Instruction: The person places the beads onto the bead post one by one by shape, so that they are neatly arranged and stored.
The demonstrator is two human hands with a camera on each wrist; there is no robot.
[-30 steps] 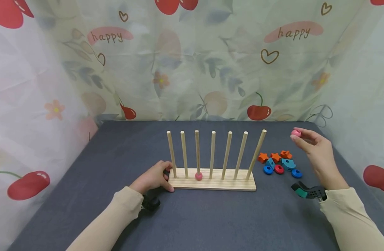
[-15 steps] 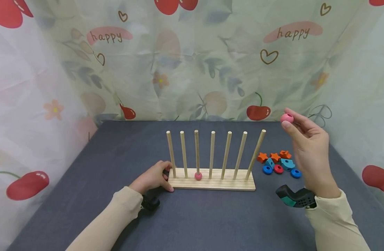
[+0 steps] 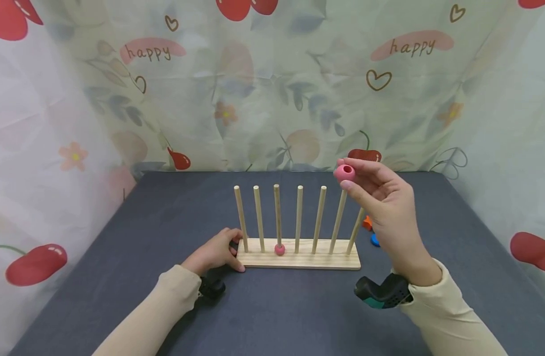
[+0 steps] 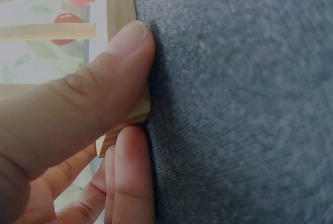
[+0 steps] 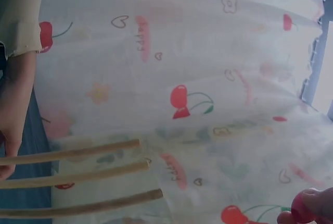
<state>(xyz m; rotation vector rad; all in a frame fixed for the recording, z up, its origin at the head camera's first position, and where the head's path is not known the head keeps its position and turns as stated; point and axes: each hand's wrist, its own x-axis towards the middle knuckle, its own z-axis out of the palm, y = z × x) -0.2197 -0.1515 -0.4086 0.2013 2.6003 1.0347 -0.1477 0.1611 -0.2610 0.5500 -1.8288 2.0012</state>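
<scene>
A wooden peg stand (image 3: 299, 262) with several upright pegs sits on the dark tabletop. A pink bead (image 3: 279, 250) is at the foot of its third peg from the left. My left hand (image 3: 214, 254) grips the stand's left end; in the left wrist view the thumb (image 4: 104, 78) lies along the front edge of the base, with fingers around the end. My right hand (image 3: 390, 210) pinches another pink bead (image 3: 341, 175) between thumb and fingertips, its hole showing. In the head view this bead overlaps the top of the second peg from the right.
Behind my right hand, an orange piece (image 3: 367, 223) and a blue ring (image 3: 375, 240) peek out beside the stand; the other loose pieces are hidden. A printed curtain (image 3: 272, 89) hangs behind the table. Each wrist wears a black camera mount (image 3: 384, 291).
My right hand has carried the pink bead leftward from above the loose pieces to over the right-hand pegs, rising and then staying high. My left hand has stayed on the stand.
</scene>
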